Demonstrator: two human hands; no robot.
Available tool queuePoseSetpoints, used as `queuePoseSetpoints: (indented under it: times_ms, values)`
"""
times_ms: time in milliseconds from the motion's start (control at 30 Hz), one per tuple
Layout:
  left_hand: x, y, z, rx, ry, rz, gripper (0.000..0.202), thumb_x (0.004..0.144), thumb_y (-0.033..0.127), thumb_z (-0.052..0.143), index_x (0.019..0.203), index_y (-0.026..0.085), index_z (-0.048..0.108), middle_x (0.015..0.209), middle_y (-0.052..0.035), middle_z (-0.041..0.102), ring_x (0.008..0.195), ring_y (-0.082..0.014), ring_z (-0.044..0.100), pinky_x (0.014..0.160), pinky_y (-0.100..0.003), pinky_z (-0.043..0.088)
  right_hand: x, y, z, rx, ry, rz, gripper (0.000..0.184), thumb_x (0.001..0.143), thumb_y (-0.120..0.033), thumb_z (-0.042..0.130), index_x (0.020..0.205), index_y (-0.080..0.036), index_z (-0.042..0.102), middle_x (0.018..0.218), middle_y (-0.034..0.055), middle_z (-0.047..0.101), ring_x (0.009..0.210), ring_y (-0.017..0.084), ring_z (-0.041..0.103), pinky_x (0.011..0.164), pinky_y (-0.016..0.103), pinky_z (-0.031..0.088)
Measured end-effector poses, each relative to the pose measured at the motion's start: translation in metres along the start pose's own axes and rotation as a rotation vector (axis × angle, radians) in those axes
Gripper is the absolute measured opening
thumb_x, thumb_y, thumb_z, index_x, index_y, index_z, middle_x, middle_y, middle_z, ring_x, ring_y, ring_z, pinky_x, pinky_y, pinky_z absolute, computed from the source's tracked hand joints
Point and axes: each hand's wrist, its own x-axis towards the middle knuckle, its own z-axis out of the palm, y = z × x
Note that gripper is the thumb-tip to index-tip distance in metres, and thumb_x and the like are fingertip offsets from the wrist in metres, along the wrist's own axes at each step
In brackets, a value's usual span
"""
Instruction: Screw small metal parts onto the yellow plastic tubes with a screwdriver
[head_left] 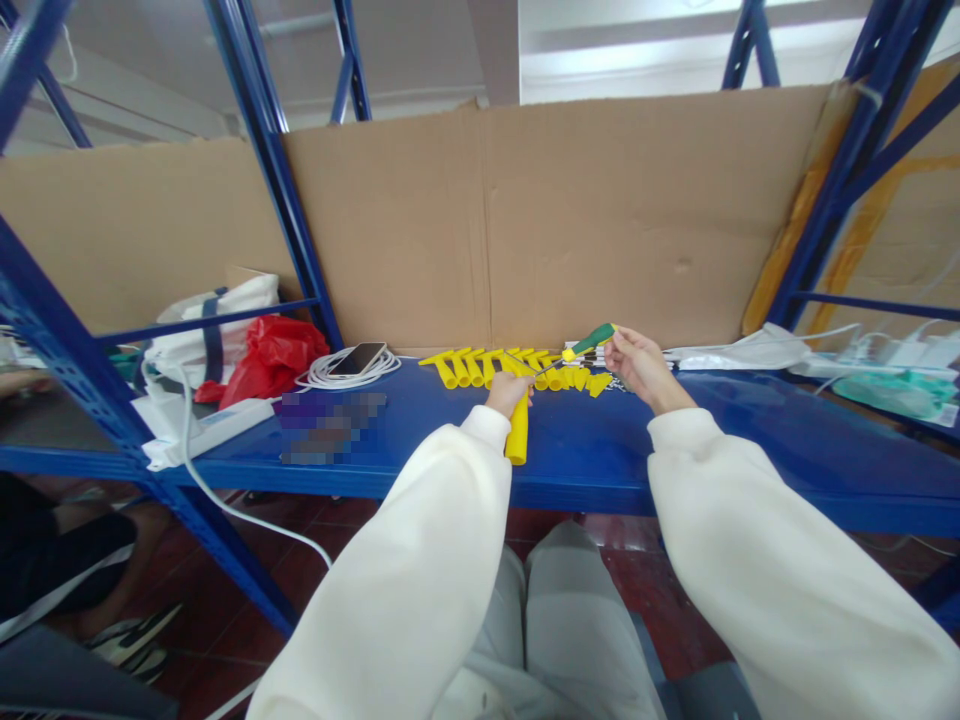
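My left hand [508, 392] is closed round a long yellow plastic part [517, 438] that stands over the blue shelf [615, 450]. My right hand [637, 362] grips a screwdriver [589, 343] with a green and yellow handle, its metal shaft slanting down left to the top of the yellow part. Behind both hands, a row of several yellow plastic pieces [480, 366] lies along the foot of the cardboard wall [525, 220].
A phone [358, 358] lies on a coiled white cable [330, 375] at the left, beside a red plastic bag [271, 355] and a white bag [217, 325]. A white power strip [217, 425] sits near the shelf's front edge. Plastic packets [750, 352] and cables lie at right. Blue rack posts [277, 170] flank the shelf.
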Motion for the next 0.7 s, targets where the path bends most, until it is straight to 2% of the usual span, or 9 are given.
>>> queuePoseSetpoints:
  times_ms: [300, 533, 700]
  values:
    - [-0.0047, 0.0035, 0.0008, 0.023, -0.003, -0.004, 0.033, 0.082, 0.001, 0.064, 0.055, 0.018, 0.054, 0.043, 0.0015, 0.051, 0.041, -0.0114, 0.049, 0.048, -0.023, 0.044, 0.0024, 0.0024, 0.0018, -0.003, 0.11, 0.004, 0.051, 0.066, -0.051, 0.094, 0.075, -0.024, 0.052, 0.053, -0.0083, 0.052, 0.042, 0.007, 0.044, 0.037, 0.016, 0.032]
    - [-0.0025, 0.0012, 0.0004, 0.01, 0.0, 0.006, 0.033, 0.08, 0.0, 0.066, 0.054, 0.018, 0.053, 0.044, 0.0012, 0.052, 0.041, -0.0111, 0.049, 0.048, -0.023, 0.044, -0.0009, 0.0009, 0.0015, -0.055, 0.07, 0.025, 0.055, 0.068, -0.063, 0.09, 0.074, -0.024, 0.051, 0.043, -0.0108, 0.039, 0.037, 0.006, 0.036, 0.035, 0.016, 0.028]
    - [-0.0008, 0.0001, 0.0004, 0.009, -0.006, 0.004, 0.032, 0.078, 0.001, 0.067, 0.056, 0.018, 0.053, 0.043, 0.0024, 0.051, 0.04, -0.0107, 0.049, 0.046, -0.022, 0.043, -0.001, -0.0005, 0.001, -0.037, 0.047, 0.02, 0.049, 0.071, -0.058, 0.09, 0.08, -0.023, 0.057, 0.054, -0.0063, 0.057, 0.045, 0.008, 0.051, 0.041, 0.017, 0.038]
